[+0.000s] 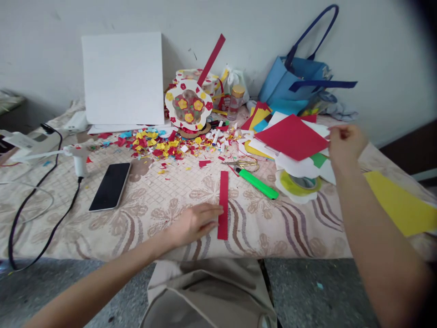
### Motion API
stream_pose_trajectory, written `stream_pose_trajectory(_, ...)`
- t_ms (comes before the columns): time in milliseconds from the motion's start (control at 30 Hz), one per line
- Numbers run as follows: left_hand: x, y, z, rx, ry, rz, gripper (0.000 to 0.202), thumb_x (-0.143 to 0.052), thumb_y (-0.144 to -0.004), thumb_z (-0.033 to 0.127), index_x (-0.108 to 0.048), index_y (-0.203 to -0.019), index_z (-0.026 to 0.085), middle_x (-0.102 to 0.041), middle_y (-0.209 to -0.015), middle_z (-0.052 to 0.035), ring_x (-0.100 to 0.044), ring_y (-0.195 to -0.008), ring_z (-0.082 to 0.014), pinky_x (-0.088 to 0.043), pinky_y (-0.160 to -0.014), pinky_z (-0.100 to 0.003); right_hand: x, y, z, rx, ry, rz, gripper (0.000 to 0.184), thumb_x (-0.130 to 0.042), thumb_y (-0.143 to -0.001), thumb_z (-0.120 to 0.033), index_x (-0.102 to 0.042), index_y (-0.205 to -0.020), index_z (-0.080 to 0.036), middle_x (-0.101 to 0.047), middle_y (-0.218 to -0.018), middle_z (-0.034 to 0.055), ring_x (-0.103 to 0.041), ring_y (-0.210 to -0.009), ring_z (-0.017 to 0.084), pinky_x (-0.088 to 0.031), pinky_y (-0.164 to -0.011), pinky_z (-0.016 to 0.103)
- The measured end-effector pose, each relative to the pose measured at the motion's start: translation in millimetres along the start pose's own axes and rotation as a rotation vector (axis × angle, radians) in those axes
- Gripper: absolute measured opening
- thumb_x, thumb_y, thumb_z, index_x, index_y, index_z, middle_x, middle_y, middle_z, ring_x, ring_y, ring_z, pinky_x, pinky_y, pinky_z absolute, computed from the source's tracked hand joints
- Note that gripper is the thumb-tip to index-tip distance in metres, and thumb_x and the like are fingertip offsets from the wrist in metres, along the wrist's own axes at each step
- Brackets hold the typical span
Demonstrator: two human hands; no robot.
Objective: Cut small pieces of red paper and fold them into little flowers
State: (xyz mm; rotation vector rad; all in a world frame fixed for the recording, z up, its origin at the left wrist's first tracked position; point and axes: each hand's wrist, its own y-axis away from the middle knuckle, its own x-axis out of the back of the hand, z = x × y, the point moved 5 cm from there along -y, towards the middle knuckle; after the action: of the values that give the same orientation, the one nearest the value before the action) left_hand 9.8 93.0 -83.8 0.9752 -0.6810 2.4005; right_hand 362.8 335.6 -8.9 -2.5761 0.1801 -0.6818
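A narrow red paper strip (223, 200) lies upright in my view near the table's front edge. My left hand (198, 222) rests beside it, fingers stretched out with the tips touching its left edge and the thumb apart. Over at the right, my right hand (347, 142) is closed in a pinch at the corner of a red paper sheet (292, 137). That sheet lies over white and coloured papers. Just beyond the strip are a green utility knife (257, 183) and small scissors (241, 163). A roll of yellow-green tape (300, 181) sits below the papers.
Paper scraps (160, 143) spread along the back, near a flower-shaped paper lantern (189, 105) and a white board (123, 78). Left are a phone (111, 187), a glue gun (80, 160) and a black cord (51, 171). A blue bag (278, 82) and yellow paper (401, 202) are right.
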Motion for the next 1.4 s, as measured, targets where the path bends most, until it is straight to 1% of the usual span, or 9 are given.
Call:
stream_pose_trajectory(67,10.0,-8,-20,0.13,0.051,0.112,0.031,-0.046,-0.089,0.025,-0.057,-0.118,0.018,-0.064,-0.115,-0.0097,-0.06,-0.106,-0.0188,-0.049,-0.092,-0.035,-17,17,-21,-0.01,0.001,0.114,0.012,-0.053,-0.084,-0.034,-0.06,-0.08,-0.025,-0.053,-0.057,-0.0013,-0.044,-0.044,0.013,-0.034,-0.044,0.027)
stream_pose_trajectory(167,23.5,-27,-57,0.364,0.185,0.293,0.026,-0.051,-0.085,0.029,-0.064,-0.104,0.016,-0.069,-0.101,-0.0091,-0.066,-0.088,-0.018,-0.054,-0.076,-0.03,-77,45,-55,-0.041,-0.003,-0.177,0.016,-0.056,-0.081,-0.035,-0.062,-0.077,-0.021,-0.056,-0.058,-0.0007,-0.046,-0.044,0.011,-0.036,-0.044,0.025)
stream_pose_trajectory(333,30.1,-66,-97,0.473,0.532,0.413,0.025,-0.057,-0.078,0.03,-0.064,-0.094,0.011,-0.07,-0.09,-0.0104,-0.066,-0.071,-0.0149,-0.053,-0.061,-0.025,-158,81,-108,0.192,0.028,-0.571,0.009,-0.056,-0.081,-0.026,-0.059,-0.078,-0.018,-0.06,-0.07,-0.0003,-0.052,-0.06,0.012,-0.037,-0.056,0.023)
stream_pose_trajectory(433,28.7,-74,-105,0.492,0.631,0.449,0.026,-0.06,-0.076,0.03,-0.063,-0.094,0.011,-0.069,-0.088,-0.0096,-0.065,-0.067,-0.013,-0.05,-0.054,-0.021,-178,95,-119,0.242,0.106,-0.673,0.018,-0.052,-0.084,-0.024,-0.059,-0.069,-0.017,-0.056,-0.061,-0.0019,-0.048,-0.056,0.011,-0.034,-0.055,0.023)
stream_pose_trajectory(567,26.0,-65,-112,0.514,0.671,0.485,0.027,-0.061,-0.076,0.034,-0.064,-0.09,0.012,-0.07,-0.085,-0.0091,-0.063,-0.062,-0.0109,-0.048,-0.053,-0.02,-189,136,-129,0.397,0.029,-1.158,0.005,-0.059,-0.082,-0.021,-0.064,-0.081,-0.019,-0.062,-0.082,-0.0005,-0.056,-0.071,0.012,-0.039,-0.065,0.023)
stream_pose_trajectory(667,26.3,-57,-114,0.535,0.673,0.481,0.028,-0.06,-0.077,0.036,-0.064,-0.089,0.012,-0.07,-0.086,-0.0098,-0.062,-0.062,-0.011,-0.048,-0.054,-0.021,-187,164,-135,0.478,0.052,-1.328,0.015,-0.061,-0.08,-0.018,-0.063,-0.095,-0.023,-0.058,-0.097,0.0009,-0.056,-0.075,0.012,-0.04,-0.065,0.023)
stream_pose_trajectory(1000,31.9,-58,-94,0.455,0.594,0.386,0.029,-0.056,-0.081,0.038,-0.064,-0.089,0.011,-0.069,-0.085,-0.0099,-0.058,-0.059,-0.0098,-0.042,-0.05,-0.019,-193,180,-139,0.518,0.216,-1.268,0.008,-0.056,-0.084,-0.013,-0.057,-0.082,-0.02,-0.056,-0.093,0.0009,-0.056,-0.072,0.012,-0.038,-0.062,0.024)
stream_pose_trajectory(1233,30.4,-56,-68,0.388,0.535,0.067,0.034,-0.052,-0.084,0.043,-0.066,-0.078,0.013,-0.063,-0.063,-0.0025,-0.054,-0.054,-0.0099,-0.039,-0.049,-0.019,-182,145,-126,0.345,0.203,-0.722,0.011,-0.047,-0.09,-0.019,-0.054,-0.097,-0.023,-0.064,-0.093,0.0042,-0.06,-0.082,0.02,-0.045,-0.073,0.032)
stream_pose_trajectory(1400,22.7,-53,-76,0.509,0.78,0.162,0.027,-0.063,-0.077,0.039,-0.067,-0.079,0.013,-0.066,-0.065,-0.0035,-0.056,-0.053,-0.0092,-0.043,-0.05,-0.019,-173,140,-131,0.386,0.15,-0.481,0.024,-0.044,-0.089,-0.018,-0.054,-0.11,-0.024,-0.062,-0.103,0.009,-0.06,-0.092,0.022,-0.049,-0.076,0.035)
